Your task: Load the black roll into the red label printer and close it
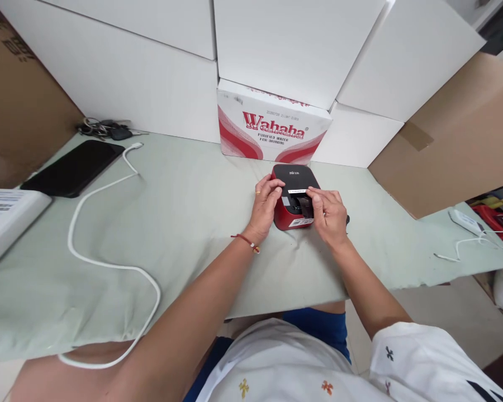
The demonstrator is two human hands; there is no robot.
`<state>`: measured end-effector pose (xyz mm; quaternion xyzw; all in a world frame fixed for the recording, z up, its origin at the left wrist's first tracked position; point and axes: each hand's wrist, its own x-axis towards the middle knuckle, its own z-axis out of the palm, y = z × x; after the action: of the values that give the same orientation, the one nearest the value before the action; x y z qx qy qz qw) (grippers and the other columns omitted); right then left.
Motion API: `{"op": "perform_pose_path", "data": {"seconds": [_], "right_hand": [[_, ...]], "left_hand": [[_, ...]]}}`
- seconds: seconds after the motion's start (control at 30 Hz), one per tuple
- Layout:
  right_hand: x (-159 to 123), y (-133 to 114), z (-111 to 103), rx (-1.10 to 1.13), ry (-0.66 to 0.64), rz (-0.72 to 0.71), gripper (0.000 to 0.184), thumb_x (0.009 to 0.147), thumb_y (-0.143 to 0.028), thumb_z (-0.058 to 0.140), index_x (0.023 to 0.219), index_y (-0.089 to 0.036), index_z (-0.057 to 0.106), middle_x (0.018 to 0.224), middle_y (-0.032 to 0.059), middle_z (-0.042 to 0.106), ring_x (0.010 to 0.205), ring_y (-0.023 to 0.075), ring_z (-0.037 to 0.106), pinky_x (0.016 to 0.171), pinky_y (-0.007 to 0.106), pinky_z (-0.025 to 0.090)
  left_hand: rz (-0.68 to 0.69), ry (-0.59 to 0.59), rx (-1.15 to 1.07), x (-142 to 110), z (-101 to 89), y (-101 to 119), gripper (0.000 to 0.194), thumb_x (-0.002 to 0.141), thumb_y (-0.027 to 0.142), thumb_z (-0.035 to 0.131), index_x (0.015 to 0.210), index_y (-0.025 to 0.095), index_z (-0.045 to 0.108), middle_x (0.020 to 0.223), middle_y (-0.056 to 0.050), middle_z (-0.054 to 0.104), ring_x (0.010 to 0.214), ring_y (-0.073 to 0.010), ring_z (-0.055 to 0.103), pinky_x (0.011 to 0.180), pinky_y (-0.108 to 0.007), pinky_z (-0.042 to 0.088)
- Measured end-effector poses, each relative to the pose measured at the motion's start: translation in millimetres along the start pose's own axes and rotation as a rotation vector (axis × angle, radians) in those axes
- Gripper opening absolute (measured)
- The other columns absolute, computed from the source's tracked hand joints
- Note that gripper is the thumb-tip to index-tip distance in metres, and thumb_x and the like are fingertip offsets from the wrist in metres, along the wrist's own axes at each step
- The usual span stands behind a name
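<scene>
A small box-shaped device (pixel 295 177) with a black top and red sides sits on the cloth-covered table in front of me. Its near part has a recess, where a dark flap-like piece (pixel 305 207) shows; a white label strip (pixel 297 191) crosses the top above it. My left hand (pixel 265 207) is closed around the device's left side, fingertips on the top edge. At the right, my right hand (pixel 330 215) grips the edge by the recess, thumb and fingers bent close together beside the dark piece. Exactly what the right fingertips pinch is partly hidden.
Behind the device stands a Wahaha carton (pixel 272 125) against white boxes (pixel 151 78). To the left lie a black phone (pixel 73 167), keys (pixel 109 129), a white box (pixel 12 218) and a white cable (pixel 100 265) hanging over the front edge. Brown cardboard (pixel 452 145) stands at right.
</scene>
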<state>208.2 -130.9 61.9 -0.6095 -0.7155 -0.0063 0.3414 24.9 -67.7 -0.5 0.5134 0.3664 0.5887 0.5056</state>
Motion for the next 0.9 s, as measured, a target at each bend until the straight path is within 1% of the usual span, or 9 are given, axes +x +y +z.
{"op": "perform_pose_path", "data": {"seconds": [0.1,0.2,0.3,0.37,0.47,0.57,0.7,0.8,0.9], "right_hand": [[-1,3,4,0.011,0.025,-0.014,0.058,0.120,-0.042,0.033,0.134,-0.024,0.086,0.144,0.0139,0.083,0.138,0.0270,0.074,0.125,0.050,0.052],[-3,6,11,0.034,0.072,-0.029,0.060,0.120,-0.042,0.029,0.131,-0.024,0.086,0.143,0.0151,0.083,0.139,0.0269,0.074,0.126,0.050,0.050],[-8,9,17,0.186,0.160,-0.001,0.063,0.121,-0.051,0.030,0.127,-0.026,0.087,0.139,0.0140,0.084,0.138,0.0262,0.074,0.128,0.051,0.050],[-12,12,19,0.346,0.263,0.098,0.062,0.120,-0.061,0.035,0.130,-0.027,0.086,0.145,0.0124,0.081,0.145,0.0257,0.070,0.130,0.052,0.050],[-15,15,21,0.610,0.385,0.338,0.068,0.113,-0.077,0.043,0.146,-0.028,0.079,0.168,0.0108,0.067,0.162,0.0274,0.057,0.128,0.052,0.054],[-13,13,24,0.867,0.300,0.530,0.080,0.106,-0.087,0.048,0.150,-0.027,0.077,0.171,0.0113,0.065,0.165,0.0308,0.055,0.127,0.053,0.056],[-15,2,28,1.108,0.104,0.517,0.077,0.100,-0.087,0.063,0.144,-0.028,0.081,0.161,0.0073,0.075,0.160,0.0297,0.062,0.139,0.052,0.047],[-21,-2,26,1.088,0.020,0.478,0.074,0.101,-0.086,0.064,0.146,-0.029,0.080,0.164,0.0057,0.073,0.160,0.0289,0.062,0.139,0.051,0.047],[-21,1,21,0.903,0.071,0.444,0.079,0.105,-0.087,0.055,0.150,-0.026,0.077,0.162,0.0109,0.073,0.154,0.0293,0.067,0.134,0.051,0.052]], "left_hand": [[-0.030,-0.012,-0.026,0,0.3,-1,0.022,0.098,0.042,0.070,0.118,0.031,0.074,0.167,-0.007,0.054,0.179,-0.0299,0.029,0.147,-0.050,0.029],[-0.025,-0.032,-0.098,1,-0.7,-4,0.039,0.083,0.031,0.077,0.121,0.032,0.074,0.171,-0.005,0.049,0.178,-0.0329,0.031,0.148,-0.052,0.027],[-0.051,-0.057,-0.135,2,-2.6,-3,0.049,0.075,0.025,0.077,0.123,0.034,0.075,0.173,-0.003,0.046,0.174,-0.0351,0.036,0.147,-0.055,0.029],[-0.078,-0.058,-0.145,2,-3.1,-1,0.050,0.073,0.025,0.077,0.122,0.034,0.075,0.173,-0.003,0.045,0.172,-0.0360,0.037,0.145,-0.055,0.030],[-0.090,-0.034,-0.175,2,-1.7,2,0.051,0.070,0.024,0.078,0.120,0.032,0.075,0.171,-0.004,0.048,0.173,-0.0361,0.036,0.144,-0.052,0.031],[-0.070,-0.020,-0.254,2,0.7,4,0.063,0.067,0.024,0.079,0.129,0.034,0.070,0.163,-0.003,0.058,0.167,-0.0335,0.043,0.140,-0.049,0.036],[-0.017,-0.010,-0.343,7,-1.3,4,0.073,0.066,0.023,0.079,0.137,0.034,0.063,0.153,-0.003,0.067,0.161,-0.0307,0.050,0.134,-0.044,0.043],[-0.033,0.000,-0.377,12,-8.0,5,0.071,0.064,0.022,0.076,0.133,0.032,0.064,0.152,-0.004,0.069,0.157,-0.0315,0.055,0.132,-0.045,0.045],[-0.077,0.009,-0.405,15,-14.1,3,0.075,0.061,0.020,0.076,0.134,0.034,0.063,0.156,-0.003,0.067,0.160,-0.0320,0.054,0.134,-0.046,0.045]]}}
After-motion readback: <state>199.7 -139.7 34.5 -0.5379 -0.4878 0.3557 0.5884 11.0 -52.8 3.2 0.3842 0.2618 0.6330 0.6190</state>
